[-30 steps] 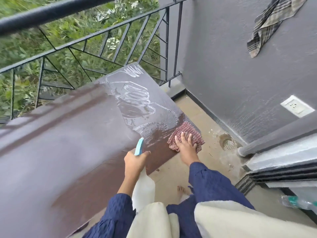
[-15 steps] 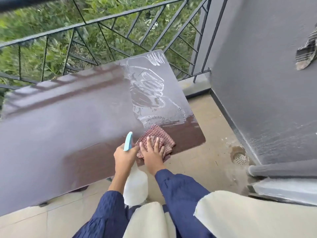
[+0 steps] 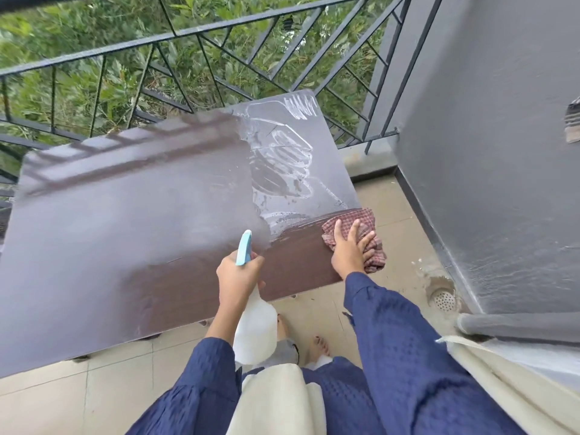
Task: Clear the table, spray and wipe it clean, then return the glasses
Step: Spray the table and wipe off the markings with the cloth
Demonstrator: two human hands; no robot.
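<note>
1. The brown table (image 3: pixel 125 230) stands on a tiled floor (image 3: pixel 94 400), with its far edge beside a black metal railing (image 3: pixel 188 34). Wet swirls and streaks cover the right part of its top.
2. The right hand (image 3: pixel 350 255) lies flat with its fingers straight and spread. It presses a red checked cloth (image 3: pixel 372 246) onto the table's near right corner, and part of the cloth hangs over the right edge.
3. The left hand (image 3: pixel 238 281) is curled tight round the neck of a white spray bottle (image 3: pixel 255 334) at the table's near edge. The bottle's light-blue spray head (image 3: pixel 244 252) points up over the tabletop, and its body hangs below the hand.
4. Both arms wear dark blue sleeves (image 3: pixel 398 350).
5. A round floor drain (image 3: pixel 443 299) sits at the foot of the grey wall (image 3: pixel 502 152) on the right, and green foliage (image 3: pixel 78 23) shows beyond the railing
</note>
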